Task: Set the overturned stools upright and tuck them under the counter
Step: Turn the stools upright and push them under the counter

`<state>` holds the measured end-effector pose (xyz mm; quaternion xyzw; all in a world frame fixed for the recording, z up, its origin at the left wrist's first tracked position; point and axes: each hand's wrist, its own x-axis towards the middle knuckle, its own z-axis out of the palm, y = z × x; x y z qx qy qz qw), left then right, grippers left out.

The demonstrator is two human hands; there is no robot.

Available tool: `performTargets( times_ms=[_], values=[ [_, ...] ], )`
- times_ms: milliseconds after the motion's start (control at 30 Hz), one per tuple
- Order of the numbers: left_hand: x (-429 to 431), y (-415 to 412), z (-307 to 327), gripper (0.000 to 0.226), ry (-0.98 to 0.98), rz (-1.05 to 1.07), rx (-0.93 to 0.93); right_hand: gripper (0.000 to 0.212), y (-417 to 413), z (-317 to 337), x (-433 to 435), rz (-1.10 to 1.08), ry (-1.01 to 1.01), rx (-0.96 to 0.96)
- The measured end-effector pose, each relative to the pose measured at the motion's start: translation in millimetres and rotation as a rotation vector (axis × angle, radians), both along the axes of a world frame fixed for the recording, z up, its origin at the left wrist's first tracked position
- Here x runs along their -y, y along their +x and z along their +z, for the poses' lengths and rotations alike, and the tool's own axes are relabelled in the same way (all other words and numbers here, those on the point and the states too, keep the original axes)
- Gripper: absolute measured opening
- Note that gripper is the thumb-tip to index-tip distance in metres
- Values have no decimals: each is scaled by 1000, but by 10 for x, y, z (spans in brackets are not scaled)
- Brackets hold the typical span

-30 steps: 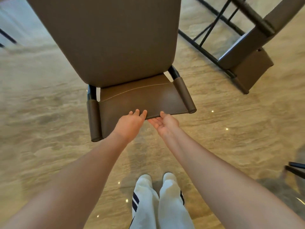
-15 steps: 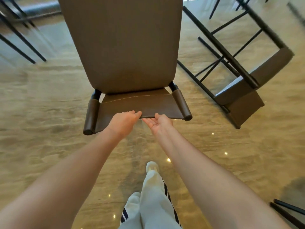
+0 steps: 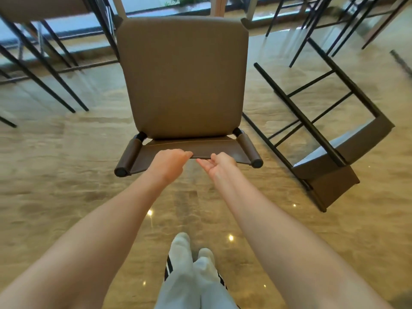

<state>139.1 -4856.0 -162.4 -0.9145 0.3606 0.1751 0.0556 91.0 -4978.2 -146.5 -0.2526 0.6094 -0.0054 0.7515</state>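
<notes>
Glossy tan stone floor (image 3: pixel 66 186) fills the frame, with lamp glints near the bottom centre. At centre stands the upright stool (image 3: pixel 182 81), padded seat facing up, its low backrest (image 3: pixel 225 150) just below it in the frame. The left hand (image 3: pixel 169 162) has its fingers (image 3: pixel 186 154) curled over the backrest's top edge. The right hand (image 3: pixel 219 169), palm up, hooks that edge from beneath.

The slim black frame suggests moderate weight: stiff, but tall and likely tippy. The sling backrest looks pliant, so its rolled side posts would probably give a firmer hold.

At right lies the overturned stool (image 3: pixel 334 172).

The upright stool's legs are hidden under its seat. I cannot pick out the table. The stool legs (image 3: pixel 44 63) at upper left are blurred.
</notes>
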Motion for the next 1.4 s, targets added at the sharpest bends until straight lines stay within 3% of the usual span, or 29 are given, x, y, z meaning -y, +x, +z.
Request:
performTargets(
  times_ms=[600,867,1100,1400],
  values=[
    [458,1468,801,31,-139,3,230,27,1413,889,317,-20,-258,118],
    [429,1712,841,23,-249,-13,250,22,1707,875,402,-8,-260,86],
    [435,1770,943,25,-223,-46,335,17,1770,937,463,47,-211,79],
    [312,1707,919,26,-165,-47,207,21,1661,962,332,18,-156,107]
  ],
)
